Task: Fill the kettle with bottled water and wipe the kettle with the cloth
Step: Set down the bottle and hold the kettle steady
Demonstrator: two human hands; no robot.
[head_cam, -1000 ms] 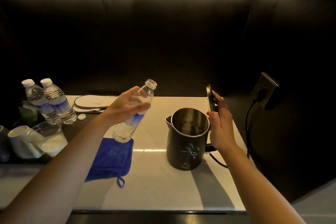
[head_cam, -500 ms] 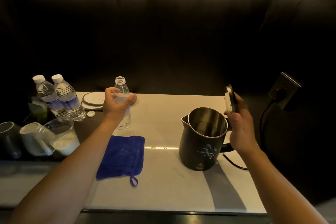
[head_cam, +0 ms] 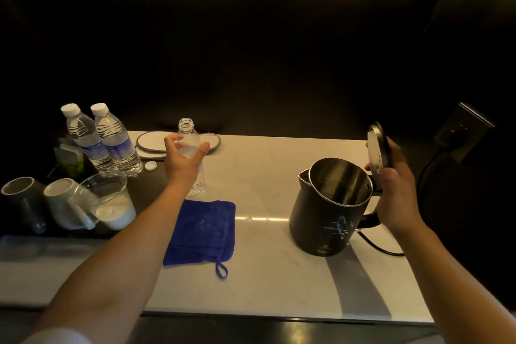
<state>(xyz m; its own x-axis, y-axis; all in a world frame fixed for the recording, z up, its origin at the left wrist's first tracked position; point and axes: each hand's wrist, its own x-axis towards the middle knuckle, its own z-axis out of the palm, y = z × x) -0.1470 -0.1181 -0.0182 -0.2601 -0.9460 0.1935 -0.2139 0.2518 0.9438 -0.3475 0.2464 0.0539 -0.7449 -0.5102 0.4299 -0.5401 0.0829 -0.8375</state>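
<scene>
An uncapped clear bottle [head_cam: 187,131] stands upright on the white counter [head_cam: 265,170], behind a blue cloth [head_cam: 202,232] that lies flat. My left hand [head_cam: 183,160] hovers just in front of the bottle with its fingers spread, apparently off it. The black kettle [head_cam: 328,215] stands at the right with a white smear on its side. Its lid [head_cam: 377,148] is tipped up, and my right hand [head_cam: 396,193] holds that lid open from behind the handle.
Two capped water bottles [head_cam: 104,142] stand at the back left, with a loose white cap [head_cam: 150,165] beside them. Mugs [head_cam: 60,201] and a glass [head_cam: 107,198] sit on a dark tray at the left. A black cord [head_cam: 379,248] runs from the kettle to a wall socket [head_cam: 463,131].
My left hand carried the uncapped bottle from beside the kettle back to the left, stood it on the counter and opened its fingers. My right hand has kept the lid raised.
</scene>
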